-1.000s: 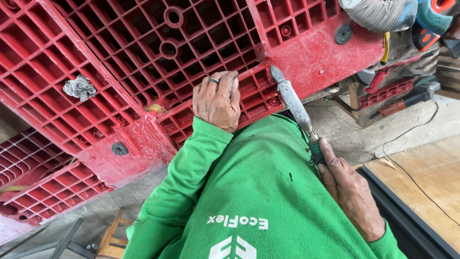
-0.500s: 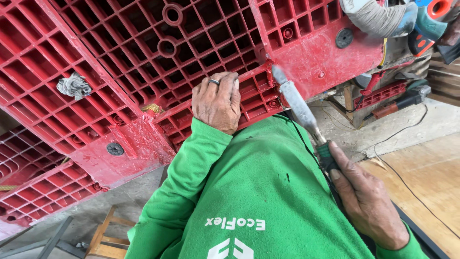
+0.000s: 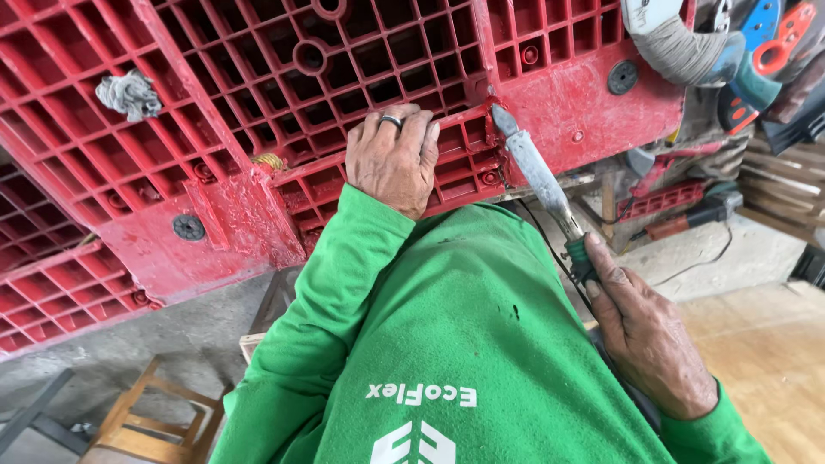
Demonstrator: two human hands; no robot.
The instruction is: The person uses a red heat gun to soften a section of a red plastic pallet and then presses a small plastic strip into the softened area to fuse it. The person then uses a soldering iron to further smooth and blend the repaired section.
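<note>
A large red plastic pallet [image 3: 258,94] with a grid of open cells fills the upper half of the view. My left hand [image 3: 394,159], with a ring on one finger, presses flat on its lower edge. My right hand [image 3: 649,339] grips the green handle of a long grey metal tool [image 3: 537,172]. The tool's tip touches the pallet's rim just right of my left hand. Green sleeves and a green shirt cover my arms and chest.
A grey rag [image 3: 129,93] is stuck in a pallet cell at upper left. Another red pallet [image 3: 51,301] lies lower left. A wooden stool [image 3: 163,417] stands below. Power tools and a cable [image 3: 696,210] lie at right by a wooden board [image 3: 765,352].
The tool's tip stays at the pallet rim while my right hand has shifted slightly down the handle. My left hand holds its place on the pallet.
</note>
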